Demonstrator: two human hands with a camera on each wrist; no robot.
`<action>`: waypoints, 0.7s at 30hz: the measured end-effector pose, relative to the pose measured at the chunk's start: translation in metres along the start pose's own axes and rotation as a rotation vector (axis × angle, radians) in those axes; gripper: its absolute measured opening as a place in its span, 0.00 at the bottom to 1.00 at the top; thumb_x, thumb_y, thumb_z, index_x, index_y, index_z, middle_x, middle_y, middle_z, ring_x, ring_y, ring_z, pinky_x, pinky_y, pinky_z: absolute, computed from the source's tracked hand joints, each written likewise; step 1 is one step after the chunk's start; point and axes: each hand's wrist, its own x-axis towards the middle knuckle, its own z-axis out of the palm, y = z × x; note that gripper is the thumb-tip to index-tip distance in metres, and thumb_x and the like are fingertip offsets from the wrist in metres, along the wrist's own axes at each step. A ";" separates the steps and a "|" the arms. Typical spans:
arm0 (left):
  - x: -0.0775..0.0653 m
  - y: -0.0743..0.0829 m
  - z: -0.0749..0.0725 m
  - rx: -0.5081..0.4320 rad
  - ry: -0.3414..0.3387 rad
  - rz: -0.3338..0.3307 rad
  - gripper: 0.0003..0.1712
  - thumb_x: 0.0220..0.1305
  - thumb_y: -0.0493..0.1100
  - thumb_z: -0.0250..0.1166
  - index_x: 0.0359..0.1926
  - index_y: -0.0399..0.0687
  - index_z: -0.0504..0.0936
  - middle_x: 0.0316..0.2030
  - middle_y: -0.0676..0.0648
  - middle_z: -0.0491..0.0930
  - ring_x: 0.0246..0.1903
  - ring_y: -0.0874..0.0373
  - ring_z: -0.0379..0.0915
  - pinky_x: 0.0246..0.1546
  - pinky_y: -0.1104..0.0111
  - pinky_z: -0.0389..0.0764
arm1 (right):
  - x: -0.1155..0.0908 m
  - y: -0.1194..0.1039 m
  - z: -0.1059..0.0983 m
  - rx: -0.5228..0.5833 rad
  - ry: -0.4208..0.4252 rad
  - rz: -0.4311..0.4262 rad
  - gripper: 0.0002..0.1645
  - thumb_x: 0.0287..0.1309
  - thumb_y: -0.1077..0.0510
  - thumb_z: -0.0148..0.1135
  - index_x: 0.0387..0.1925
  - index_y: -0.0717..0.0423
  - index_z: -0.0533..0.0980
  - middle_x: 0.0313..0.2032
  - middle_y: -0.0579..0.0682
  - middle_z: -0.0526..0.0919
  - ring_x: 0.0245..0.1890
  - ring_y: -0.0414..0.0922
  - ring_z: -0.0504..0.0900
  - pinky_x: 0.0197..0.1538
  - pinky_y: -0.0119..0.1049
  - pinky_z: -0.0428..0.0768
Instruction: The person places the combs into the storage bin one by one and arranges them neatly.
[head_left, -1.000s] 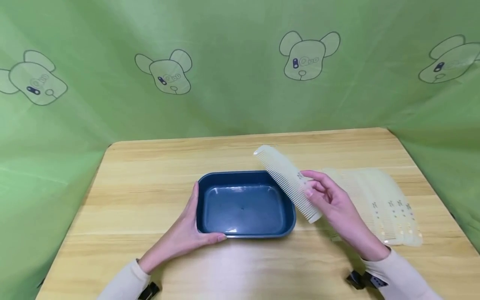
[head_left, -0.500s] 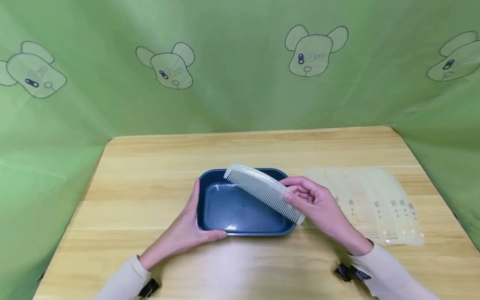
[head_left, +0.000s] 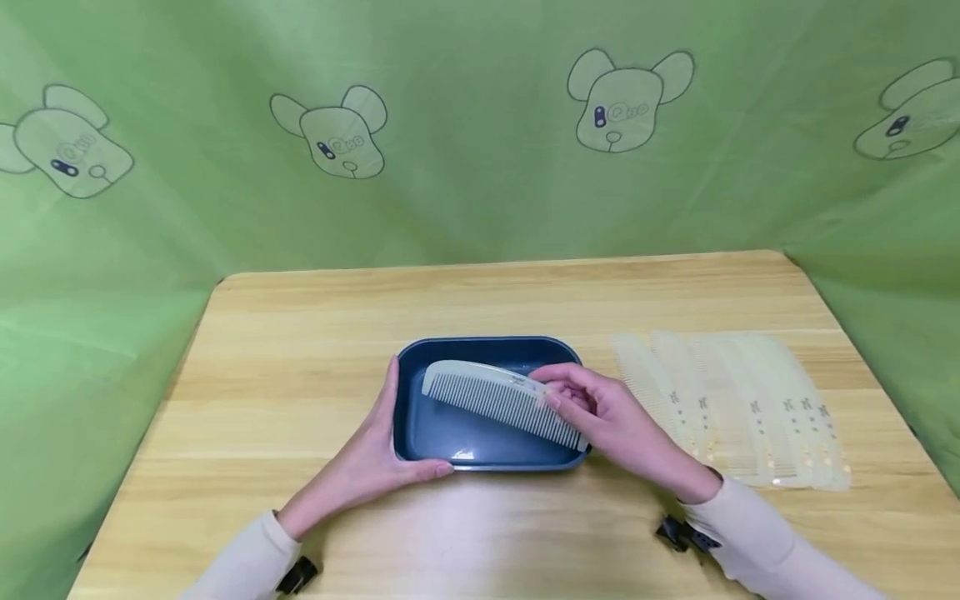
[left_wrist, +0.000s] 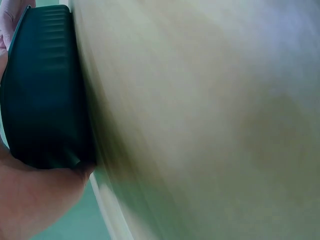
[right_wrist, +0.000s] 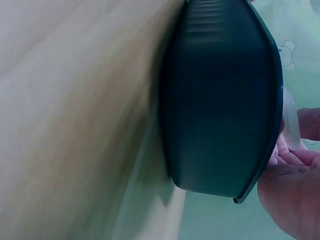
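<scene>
Right hand [head_left: 607, 417] holds comb [head_left: 498, 397] over tray [head_left: 487, 346], perhaps touching.

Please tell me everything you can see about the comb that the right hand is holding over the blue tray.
The comb is pale, translucent cream, and looks like plastic. It has a long curved spine and one row of fine teeth facing the person. It lies slantwise over the dark blue tray, its left end higher in the picture. The right hand pinches its right end with the fingers. Whether it touches the tray's floor cannot be told.
</scene>
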 end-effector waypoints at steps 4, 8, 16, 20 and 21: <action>-0.001 0.000 0.000 -0.003 0.001 0.000 0.89 0.51 0.65 0.87 0.87 0.68 0.23 0.87 0.46 0.34 0.83 0.41 0.41 0.77 0.37 0.56 | 0.004 -0.002 0.001 -0.083 -0.032 -0.013 0.17 0.78 0.68 0.63 0.63 0.57 0.82 0.37 0.46 0.85 0.30 0.43 0.78 0.29 0.30 0.78; -0.002 0.000 0.000 -0.009 0.007 -0.005 0.89 0.51 0.65 0.88 0.87 0.68 0.22 0.87 0.45 0.34 0.83 0.40 0.41 0.76 0.36 0.57 | 0.007 -0.005 0.003 -0.157 -0.069 -0.014 0.16 0.79 0.65 0.63 0.62 0.54 0.83 0.33 0.43 0.81 0.30 0.42 0.77 0.30 0.32 0.78; -0.003 0.000 0.000 -0.005 0.013 -0.005 0.89 0.50 0.66 0.87 0.87 0.69 0.22 0.87 0.44 0.35 0.83 0.40 0.44 0.76 0.37 0.57 | 0.010 -0.008 0.004 -0.229 -0.118 -0.002 0.16 0.79 0.64 0.64 0.60 0.47 0.84 0.32 0.42 0.80 0.30 0.41 0.75 0.32 0.33 0.77; -0.001 0.000 0.000 -0.009 0.007 0.000 0.89 0.50 0.66 0.88 0.87 0.69 0.22 0.87 0.43 0.35 0.83 0.39 0.45 0.76 0.36 0.59 | 0.011 -0.009 0.004 -0.282 -0.142 0.002 0.15 0.79 0.63 0.64 0.59 0.45 0.84 0.31 0.40 0.80 0.29 0.40 0.74 0.32 0.34 0.77; 0.000 -0.001 0.000 -0.009 0.005 0.000 0.89 0.51 0.65 0.87 0.87 0.69 0.22 0.87 0.43 0.35 0.83 0.39 0.45 0.75 0.36 0.59 | 0.011 -0.010 0.004 -0.301 -0.150 -0.003 0.15 0.79 0.63 0.65 0.59 0.45 0.85 0.31 0.39 0.80 0.29 0.39 0.74 0.33 0.34 0.77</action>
